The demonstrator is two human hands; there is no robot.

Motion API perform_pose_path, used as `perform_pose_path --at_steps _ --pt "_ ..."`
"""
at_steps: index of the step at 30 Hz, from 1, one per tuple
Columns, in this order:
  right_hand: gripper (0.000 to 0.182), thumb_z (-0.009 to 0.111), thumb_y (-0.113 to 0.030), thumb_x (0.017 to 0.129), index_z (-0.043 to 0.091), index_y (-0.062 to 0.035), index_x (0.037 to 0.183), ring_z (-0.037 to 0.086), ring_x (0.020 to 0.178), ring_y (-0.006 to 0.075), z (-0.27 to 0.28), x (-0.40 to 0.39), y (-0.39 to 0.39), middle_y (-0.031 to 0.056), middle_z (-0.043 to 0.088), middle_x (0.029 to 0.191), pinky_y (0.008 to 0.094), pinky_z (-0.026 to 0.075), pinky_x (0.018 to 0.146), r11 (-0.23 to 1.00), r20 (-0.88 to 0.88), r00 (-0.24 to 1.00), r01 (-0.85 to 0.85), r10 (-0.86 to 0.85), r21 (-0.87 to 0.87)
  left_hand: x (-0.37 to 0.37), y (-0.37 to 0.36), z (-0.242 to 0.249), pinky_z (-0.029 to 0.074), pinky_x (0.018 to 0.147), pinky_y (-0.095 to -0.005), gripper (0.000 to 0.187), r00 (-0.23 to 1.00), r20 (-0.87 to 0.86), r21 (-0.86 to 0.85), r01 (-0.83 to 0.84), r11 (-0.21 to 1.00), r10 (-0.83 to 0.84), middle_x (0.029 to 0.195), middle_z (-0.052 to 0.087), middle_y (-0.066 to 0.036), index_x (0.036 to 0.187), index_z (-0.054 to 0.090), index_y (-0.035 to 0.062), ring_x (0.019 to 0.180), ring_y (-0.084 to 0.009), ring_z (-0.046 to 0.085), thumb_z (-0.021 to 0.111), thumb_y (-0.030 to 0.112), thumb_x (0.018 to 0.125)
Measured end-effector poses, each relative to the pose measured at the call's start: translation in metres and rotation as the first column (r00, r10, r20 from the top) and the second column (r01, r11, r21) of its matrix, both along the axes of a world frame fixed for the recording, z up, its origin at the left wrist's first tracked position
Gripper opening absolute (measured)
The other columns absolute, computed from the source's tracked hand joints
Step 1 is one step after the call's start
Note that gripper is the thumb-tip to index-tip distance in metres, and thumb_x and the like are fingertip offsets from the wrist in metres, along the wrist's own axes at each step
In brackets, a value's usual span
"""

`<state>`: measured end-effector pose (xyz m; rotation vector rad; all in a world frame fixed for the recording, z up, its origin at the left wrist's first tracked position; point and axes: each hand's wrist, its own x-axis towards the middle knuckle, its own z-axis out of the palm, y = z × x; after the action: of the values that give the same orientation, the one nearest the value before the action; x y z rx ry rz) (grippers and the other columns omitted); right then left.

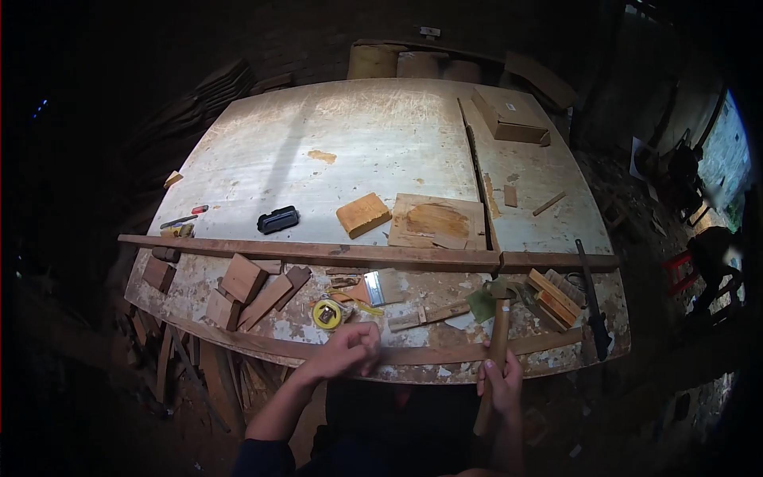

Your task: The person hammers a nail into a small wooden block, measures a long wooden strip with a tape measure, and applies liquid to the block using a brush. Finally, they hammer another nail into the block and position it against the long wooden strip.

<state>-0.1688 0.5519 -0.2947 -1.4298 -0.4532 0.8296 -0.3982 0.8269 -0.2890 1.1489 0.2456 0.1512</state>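
My right hand [501, 380] is wrapped round the wooden handle of a hammer [498, 342], whose head lies over the table near a green cloth piece. Curled in above the front edge of the table, my left hand [355, 350] has its fingers closed; whatever they hold, if anything, is hidden. Just above it lies a yellow tape measure [327, 314], and a paint brush [373, 289] is a little farther off. Wood blocks [554, 300] lie to the right of the hammer head. A long wooden strip [429, 354] runs along the front edge.
A long wooden rail [318, 253] crosses the table [262, 151]. Beyond it are a black case [278, 219], a yellow-brown block [363, 215], a stained board [437, 222] and a cardboard box [509, 116]. More blocks [243, 277] lie left; a dark long tool [592, 302] lies right.
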Motion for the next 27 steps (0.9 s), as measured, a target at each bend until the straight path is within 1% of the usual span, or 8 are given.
perform_pose_path --at_steps 3,8,11,14,20,23,26,27 --pt "0.042 0.059 -0.008 0.105 0.053 0.0024 0.145 0.057 0.057 0.0092 0.001 -0.002 0.002 0.0028 0.06 0.076 0.0248 0.047 0.052 0.999 0.024 1.0 -0.016 0.016 -0.028 -0.012 -0.006 -0.013 0.05 0.057 -0.0242 0.011 0.996 0.011 -0.046 -0.092 0.995 0.092 0.077 0.061 -0.003 0.092 0.052 0.0061 0.064 -0.01 0.062 0.058 0.009 0.101" --pt "0.041 0.061 -0.008 0.104 0.055 0.0029 0.143 0.058 0.057 0.0091 -0.001 -0.006 0.006 0.0027 0.061 0.079 0.0248 0.047 0.052 0.998 0.073 0.997 -0.026 0.031 -0.062 -0.008 -0.022 -0.019 0.061 0.08 -0.0273 0.012 0.942 0.108 -0.005 -0.319 0.948 0.318 0.1 0.072 -0.014 0.088 0.064 0.0003 0.091 -0.0168 0.074 0.069 -0.01 0.09" --pt "0.042 0.063 -0.007 0.104 0.055 0.0036 0.143 0.058 0.057 0.0087 -0.036 -0.044 0.049 0.0022 0.062 0.081 0.0244 0.047 0.052 0.997 0.095 0.995 -0.038 0.045 -0.067 -0.042 0.018 -0.068 0.059 0.075 -0.0233 0.011 0.94 0.115 0.054 -0.328 0.943 0.32 0.097 0.074 -0.011 0.088 0.065 0.0 0.086 -0.0118 0.072 0.074 -0.005 0.091" --pt "0.042 0.065 -0.007 0.103 0.055 0.0046 0.143 0.058 0.058 0.0078 -0.06 -0.07 0.081 0.0015 0.062 0.082 0.0239 0.047 0.052 0.996 0.098 0.994 -0.045 0.053 -0.081 -0.065 0.045 -0.087 0.055 0.069 -0.0197 0.013 0.943 0.069 0.305 -0.331 0.893 0.325 0.091 0.075 -0.008 0.089 0.066 -0.0003 0.078 -0.0057 0.068 0.08 -0.001 0.09" --pt "0.047 0.068 -0.005 0.102 0.053 0.008 0.144 0.057 0.06 0.0063 -0.111 -0.138 0.16 0.0011 0.062 0.084 0.0231 0.046 0.052 0.992 0.118 0.99 -0.062 0.076 -0.114 -0.129 0.118 -0.124 0.054 0.069 -0.0207 0.012 0.899 0.019 0.272 -0.425 0.863 0.437 0.086 0.073 -0.006 0.099 0.073 -0.0033 0.076 -0.0064 0.066 0.081 0.001 0.091" --pt "0.049 0.069 -0.004 0.101 0.052 0.0094 0.145 0.056 0.061 0.0058 -0.123 -0.156 0.183 0.0011 0.063 0.084 0.0227 0.046 0.053 0.99 0.136 0.988 -0.063 0.08 -0.126 -0.144 0.143 -0.124 0.05 0.065 -0.0198 0.011 0.891 0.021 0.312 -0.436 0.844 0.453 0.083 0.071 -0.001 0.102 0.079 0.0014 0.074 -0.0028 0.064 0.078 0.0 0.091" --pt "0.042 0.068 -0.004 0.101 0.055 0.008 0.14 0.057 0.061 0.0059 -0.13 -0.173 0.202 0.0013 0.063 0.082 0.0229 0.047 0.052 0.991 0.164 0.984 -0.056 0.075 -0.119 -0.154 0.175 -0.13 0.055 0.071 -0.0252 0.02 0.914 0.142 0.683 -0.368 0.631 0.38 0.09 0.075 -0.006 0.11 0.08 0.0043 0.079 -0.0113 0.071 0.077 0.0 0.091" --pt "0.039 0.067 -0.004 0.101 0.057 0.0072 0.137 0.057 0.06 0.006 -0.13 -0.174 0.203 0.0014 0.063 0.082 0.023 0.048 0.051 0.992 0.179 0.981 -0.052 0.072 -0.113 -0.151 0.178 -0.128 0.057 0.073 -0.0274 0.019 0.905 0.168 0.698 -0.389 0.602 0.391 0.094 0.076 -0.008 0.109 0.08 0.0043 0.081 -0.0154 0.073 0.077 0.0 0.091"
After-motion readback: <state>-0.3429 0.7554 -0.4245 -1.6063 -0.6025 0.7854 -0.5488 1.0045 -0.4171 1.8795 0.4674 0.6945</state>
